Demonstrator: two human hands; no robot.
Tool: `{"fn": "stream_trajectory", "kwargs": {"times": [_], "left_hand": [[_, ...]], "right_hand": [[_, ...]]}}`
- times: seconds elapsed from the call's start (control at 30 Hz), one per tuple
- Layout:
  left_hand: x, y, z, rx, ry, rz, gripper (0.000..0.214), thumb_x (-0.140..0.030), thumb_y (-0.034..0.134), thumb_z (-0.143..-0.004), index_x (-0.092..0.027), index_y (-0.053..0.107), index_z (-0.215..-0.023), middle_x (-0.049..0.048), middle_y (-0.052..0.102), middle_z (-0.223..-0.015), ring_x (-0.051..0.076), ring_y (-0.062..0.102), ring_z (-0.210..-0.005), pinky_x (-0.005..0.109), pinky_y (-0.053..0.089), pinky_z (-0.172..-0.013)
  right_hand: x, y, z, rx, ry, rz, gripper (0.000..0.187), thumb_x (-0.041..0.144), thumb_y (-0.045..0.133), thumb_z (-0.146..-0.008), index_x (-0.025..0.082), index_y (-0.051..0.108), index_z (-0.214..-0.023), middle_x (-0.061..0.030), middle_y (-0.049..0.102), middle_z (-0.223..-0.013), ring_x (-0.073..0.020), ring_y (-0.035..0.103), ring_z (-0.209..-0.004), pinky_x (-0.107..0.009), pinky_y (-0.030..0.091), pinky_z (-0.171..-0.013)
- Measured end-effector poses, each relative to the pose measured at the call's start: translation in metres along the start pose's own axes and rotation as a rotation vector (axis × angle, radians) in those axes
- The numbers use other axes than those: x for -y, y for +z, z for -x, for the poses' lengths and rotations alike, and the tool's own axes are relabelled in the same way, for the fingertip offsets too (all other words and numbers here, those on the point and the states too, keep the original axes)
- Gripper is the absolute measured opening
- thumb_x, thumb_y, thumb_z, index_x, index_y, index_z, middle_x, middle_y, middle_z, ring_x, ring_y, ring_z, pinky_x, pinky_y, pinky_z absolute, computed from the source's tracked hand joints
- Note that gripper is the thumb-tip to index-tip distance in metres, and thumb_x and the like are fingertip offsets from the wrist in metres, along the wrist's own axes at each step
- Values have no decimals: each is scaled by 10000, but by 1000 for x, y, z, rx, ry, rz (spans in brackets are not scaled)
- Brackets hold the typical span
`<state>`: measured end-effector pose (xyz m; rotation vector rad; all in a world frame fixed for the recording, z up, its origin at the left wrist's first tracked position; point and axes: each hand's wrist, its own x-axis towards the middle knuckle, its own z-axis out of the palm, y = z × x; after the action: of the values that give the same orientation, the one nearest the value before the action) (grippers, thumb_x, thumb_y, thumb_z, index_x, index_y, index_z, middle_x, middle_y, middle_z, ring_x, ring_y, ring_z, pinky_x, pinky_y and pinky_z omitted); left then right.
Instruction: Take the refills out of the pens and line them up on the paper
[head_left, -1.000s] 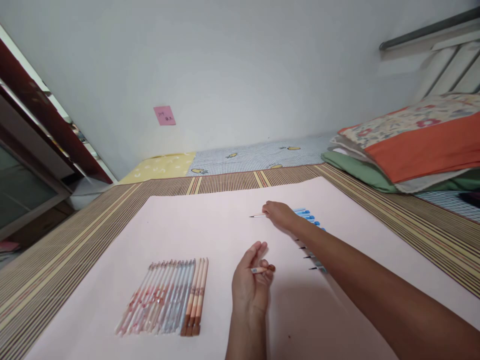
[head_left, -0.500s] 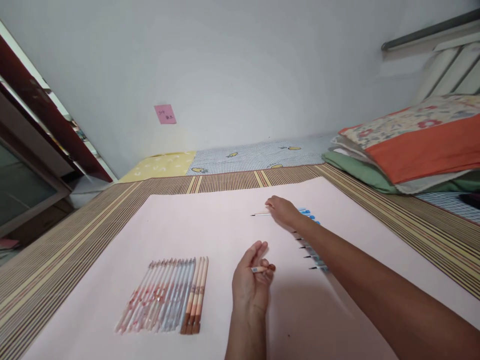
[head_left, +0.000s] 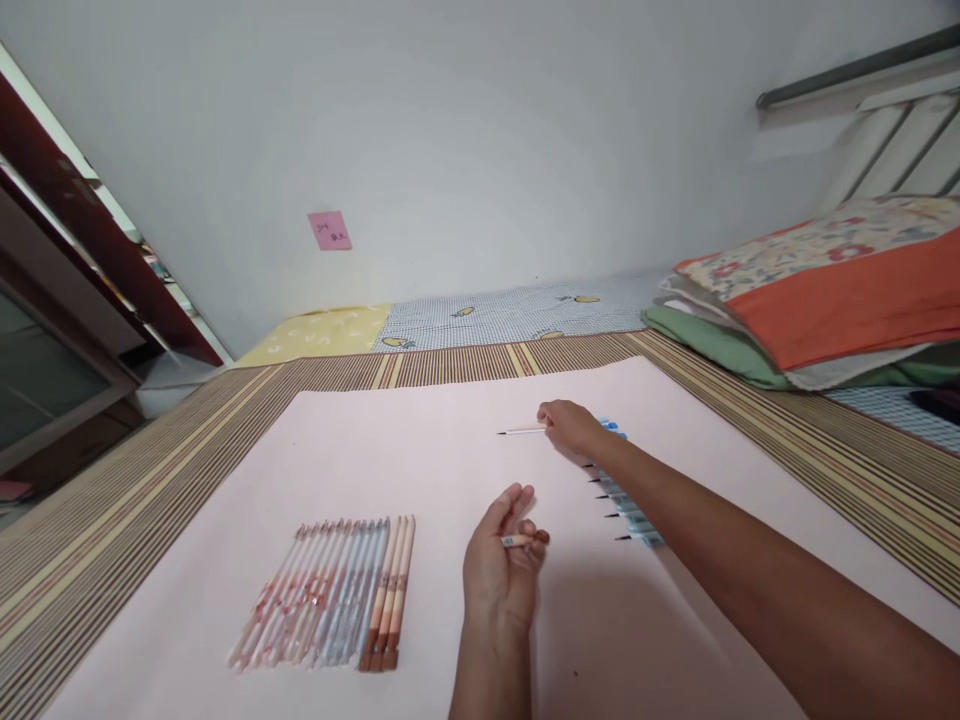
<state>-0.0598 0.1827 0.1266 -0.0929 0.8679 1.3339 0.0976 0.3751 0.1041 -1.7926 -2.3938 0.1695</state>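
My left hand [head_left: 504,560] is palm up near the middle of the sheet, its lower fingers curled round a cream pen with a brown end [head_left: 516,541]. Two of its fingers stay stretched out. Farther back, my right hand [head_left: 571,425] is closed in a pinch on a slim white pen-like stick [head_left: 521,431] whose dark tip points left. Beneath and beside my right forearm lies a column of slim sticks with dark tips [head_left: 630,515]; the forearm hides part of them. Blue ends [head_left: 613,426] show just beyond my right hand.
Several pens [head_left: 322,590] lie side by side at the left, pink and blue ones beside brown-ended cream pens [head_left: 390,595]. The pale pink sheet [head_left: 420,430] rests on a striped mat [head_left: 187,440]. Folded bedding [head_left: 825,290] is stacked at the right, near the wall.
My right hand has shifted slightly right and toward me with the white stick, which stays nearly level. My left hand has hardly moved.
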Motion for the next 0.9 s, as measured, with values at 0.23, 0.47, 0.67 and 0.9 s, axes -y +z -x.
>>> {"fn": "stream_trajectory", "kwargs": {"times": [0.23, 0.47, 0.67, 0.9], "left_hand": [[1, 1, 1, 6, -2, 2, 100, -161, 636, -915, -101, 701, -962, 143, 730, -1116, 46, 503, -475, 187, 441, -402], [0, 1, 0, 6, -2, 7, 121, -168, 624, -927, -91, 701, -980, 141, 730, -1126, 47, 508, -474, 190, 437, -407], [0, 0, 0, 10, -12, 0, 130, -177, 621, -933, -94, 700, -995, 135, 732, -1104, 52, 512, -477, 189, 441, -408], [0, 2, 1, 1, -8, 0, 123, -175, 613, -938, -100, 700, -983, 134, 731, -1081, 53, 507, -471, 189, 432, -407]], "right_hand": [[0, 6, -2, -7, 21, -1, 262, 124, 595, -867, 183, 724, -1087, -86, 762, -1088, -208, 669, -959, -267, 402, -757], [5, 7, -2, -1, 20, 5, 174, 151, 603, -880, 193, 737, -983, -77, 764, -1043, -207, 666, -924, -271, 389, -729], [8, 9, -3, -13, 31, 2, 161, 185, 602, -893, 181, 738, -979, -89, 762, -1027, -211, 667, -892, -284, 400, -722], [4, 11, -1, -65, 11, -19, 204, 220, 617, -893, 185, 741, -1050, -107, 753, -1113, -222, 681, -919, -285, 433, -751]]}}
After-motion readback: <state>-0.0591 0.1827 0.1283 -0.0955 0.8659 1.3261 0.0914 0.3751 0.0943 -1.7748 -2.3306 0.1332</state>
